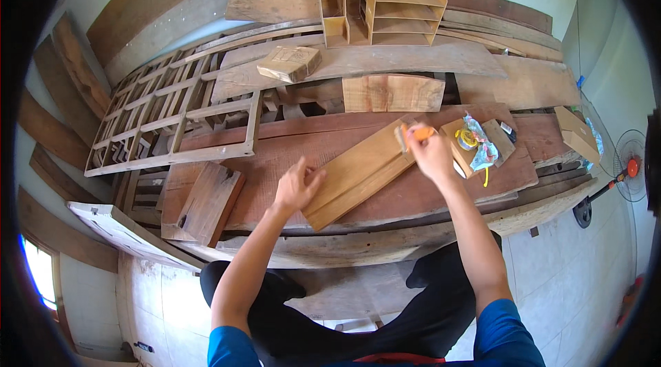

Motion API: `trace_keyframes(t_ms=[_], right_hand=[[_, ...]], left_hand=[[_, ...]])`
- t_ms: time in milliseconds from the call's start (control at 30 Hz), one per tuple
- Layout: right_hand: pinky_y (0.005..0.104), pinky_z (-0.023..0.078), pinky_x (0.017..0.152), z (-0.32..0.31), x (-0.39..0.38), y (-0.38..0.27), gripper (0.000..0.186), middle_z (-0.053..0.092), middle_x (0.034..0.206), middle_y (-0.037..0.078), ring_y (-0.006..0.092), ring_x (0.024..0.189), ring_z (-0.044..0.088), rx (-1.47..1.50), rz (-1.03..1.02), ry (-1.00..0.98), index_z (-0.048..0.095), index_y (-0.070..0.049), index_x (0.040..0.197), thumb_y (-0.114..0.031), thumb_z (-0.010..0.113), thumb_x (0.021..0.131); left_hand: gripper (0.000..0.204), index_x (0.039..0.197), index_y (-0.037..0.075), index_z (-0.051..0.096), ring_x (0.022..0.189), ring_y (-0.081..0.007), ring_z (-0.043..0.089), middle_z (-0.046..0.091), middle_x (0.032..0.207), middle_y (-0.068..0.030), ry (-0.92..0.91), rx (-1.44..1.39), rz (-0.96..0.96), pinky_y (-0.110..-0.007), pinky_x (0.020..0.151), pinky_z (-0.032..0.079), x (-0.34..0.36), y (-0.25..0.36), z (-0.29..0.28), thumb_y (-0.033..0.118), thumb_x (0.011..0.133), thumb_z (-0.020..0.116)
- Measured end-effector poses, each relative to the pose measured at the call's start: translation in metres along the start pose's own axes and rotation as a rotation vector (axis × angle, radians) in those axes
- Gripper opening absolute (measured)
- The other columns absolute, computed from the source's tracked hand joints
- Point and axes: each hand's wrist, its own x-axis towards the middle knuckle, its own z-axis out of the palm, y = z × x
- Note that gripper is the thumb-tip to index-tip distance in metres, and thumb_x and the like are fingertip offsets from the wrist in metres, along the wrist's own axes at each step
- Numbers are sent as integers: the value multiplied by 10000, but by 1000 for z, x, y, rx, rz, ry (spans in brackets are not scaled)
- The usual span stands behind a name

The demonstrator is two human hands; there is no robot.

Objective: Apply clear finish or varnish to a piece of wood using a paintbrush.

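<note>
A smooth brown wooden board [361,173] with a long groove lies slantwise on a wide reddish plank [282,136] before me. My right hand [429,150] grips an orange-handled brush [421,134], whose pale bristles rest at the board's far right end. Beside the near left end of the board is my left hand [299,186], its fingers apart and nothing held; whether its fingertips touch the board I cannot tell. Right of the brush, a yellow tape measure [466,138] and a crumpled patterned cloth [484,150] sit on a small wooden box [454,134].
A thick wood block [210,203] lies at the left, near a slatted wooden frame [180,116]. Behind the plank are a wrapped package [289,64], an upright board [394,93] and a wooden desk organizer [406,12]. A standing fan [630,167] is at the far right.
</note>
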Motion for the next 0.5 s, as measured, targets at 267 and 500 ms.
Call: trace_keyframes(t_ms=[267,500], right_hand=[[363,556,676,23,-76,-78,162,777,887,85,273,765,755,395,-298,-582,691,-178,1100,-294,744,1001],[247,529,542,-18,-1,43,111,795,841,30,82,686,724,441,177,-237,705,-115,1045,-225,716,1047]], left_hand=[[791,1472,119,548,1225,-421,646,645,1339,-186,-51,380,194,-518,1038,533,-43,23,-15,575,879,806],[919,1478,144,528,1206,-387,684,682,1295,-190,-181,467,161,-494,999,575,-42,29,-47,567,745,887]])
